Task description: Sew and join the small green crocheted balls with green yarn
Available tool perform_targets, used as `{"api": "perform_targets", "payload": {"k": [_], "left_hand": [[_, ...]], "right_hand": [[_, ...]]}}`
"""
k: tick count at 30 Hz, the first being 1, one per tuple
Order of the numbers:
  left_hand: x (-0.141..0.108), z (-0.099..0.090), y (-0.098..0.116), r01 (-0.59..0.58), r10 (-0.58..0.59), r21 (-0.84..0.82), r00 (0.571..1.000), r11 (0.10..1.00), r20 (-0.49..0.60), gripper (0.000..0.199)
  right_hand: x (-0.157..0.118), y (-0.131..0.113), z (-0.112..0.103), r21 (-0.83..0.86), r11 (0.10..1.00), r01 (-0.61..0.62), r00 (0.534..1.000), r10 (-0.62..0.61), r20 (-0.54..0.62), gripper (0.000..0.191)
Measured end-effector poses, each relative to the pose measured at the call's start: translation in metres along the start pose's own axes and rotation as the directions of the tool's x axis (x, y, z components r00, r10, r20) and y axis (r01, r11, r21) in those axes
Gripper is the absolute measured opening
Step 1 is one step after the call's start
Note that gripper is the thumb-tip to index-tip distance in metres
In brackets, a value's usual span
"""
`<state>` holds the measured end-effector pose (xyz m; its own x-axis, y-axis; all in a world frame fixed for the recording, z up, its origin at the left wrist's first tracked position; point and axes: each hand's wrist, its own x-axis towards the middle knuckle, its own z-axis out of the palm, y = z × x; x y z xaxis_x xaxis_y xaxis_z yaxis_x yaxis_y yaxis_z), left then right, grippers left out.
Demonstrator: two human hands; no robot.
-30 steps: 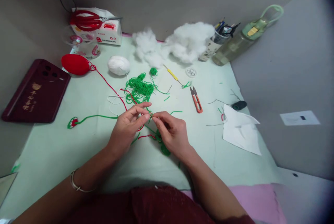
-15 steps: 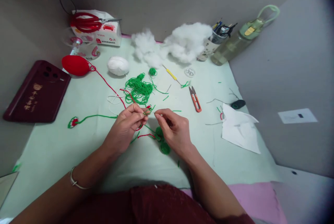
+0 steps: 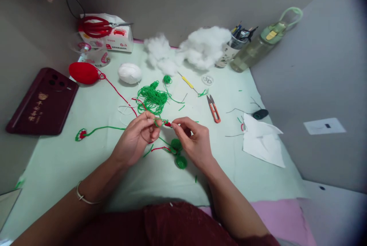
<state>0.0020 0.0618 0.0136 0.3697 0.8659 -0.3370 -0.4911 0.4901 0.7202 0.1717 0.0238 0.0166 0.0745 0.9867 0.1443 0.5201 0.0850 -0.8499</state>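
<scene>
My left hand [image 3: 137, 133] is closed, with green yarn [image 3: 159, 120] pinched between thumb and forefinger. Facing it, my right hand [image 3: 195, 139] pinches the edge of a small red and green crochet piece [image 3: 167, 123]. The yarn spans the gap between both hands. Below them on the table lie round green crochet pieces [image 3: 181, 162] and a short red strand [image 3: 159, 148]. To the left rests a red crochet piece with a white and green edge [image 3: 81, 134], trailing a green tail. A loose heap of green yarn [image 3: 151, 97] lies just beyond my fingers.
Orange thread snips [image 3: 213, 109], a yellow-handled crochet hook [image 3: 187, 81] and white stuffing [image 3: 205, 47] lie farther back. Red yarn [image 3: 83, 73], white yarn [image 3: 130, 73] and a phone [image 3: 43, 102] are on the left. A bottle [image 3: 262, 47] and white paper [image 3: 262, 141] are on the right.
The red and green crochet piece now shows between my hands, at my right fingertips. Green yarn now stretches from it to my left fingers. The objects on the table keep their places.
</scene>
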Motion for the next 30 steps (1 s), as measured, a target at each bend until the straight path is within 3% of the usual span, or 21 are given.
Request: {"api": "perform_targets", "payload": {"k": [6,9,16,21,26,30], "left_hand": [[-0.003,0.001,0.005,0.059,-0.058,-0.011,0.997,0.998,0.054,0.009],[-0.002,-0.001,0.001,0.026,-0.033,0.146,0.998,0.989,0.044,0.016],[0.002,-0.007,-0.014,-0.011,-0.066,0.423,0.984,0.906,0.167,0.022],[0.0,-0.004,-0.016,0.032,-0.11,0.498,0.985,0.867,0.129,0.024],[-0.003,-0.001,-0.016,0.042,-0.117,0.528,0.987,0.848,0.11,0.022],[-0.003,-0.001,-0.016,0.048,-0.124,0.528,0.986,0.848,0.109,0.021]], "right_hand": [[0.002,-0.003,-0.004,0.064,0.996,-0.068,0.998,0.069,-0.01,0.016],[0.003,-0.004,-0.006,0.099,0.993,-0.059,0.998,0.059,0.001,0.014],[0.006,-0.006,-0.011,0.286,0.948,-0.143,0.988,0.154,-0.017,0.012],[0.01,-0.002,-0.016,0.431,0.899,-0.074,0.98,0.145,-0.133,0.017],[0.011,0.0,-0.018,0.46,0.887,0.02,0.964,0.105,-0.244,0.021],[0.011,-0.001,-0.02,0.511,0.859,-0.009,0.974,0.124,-0.191,0.024]]}}
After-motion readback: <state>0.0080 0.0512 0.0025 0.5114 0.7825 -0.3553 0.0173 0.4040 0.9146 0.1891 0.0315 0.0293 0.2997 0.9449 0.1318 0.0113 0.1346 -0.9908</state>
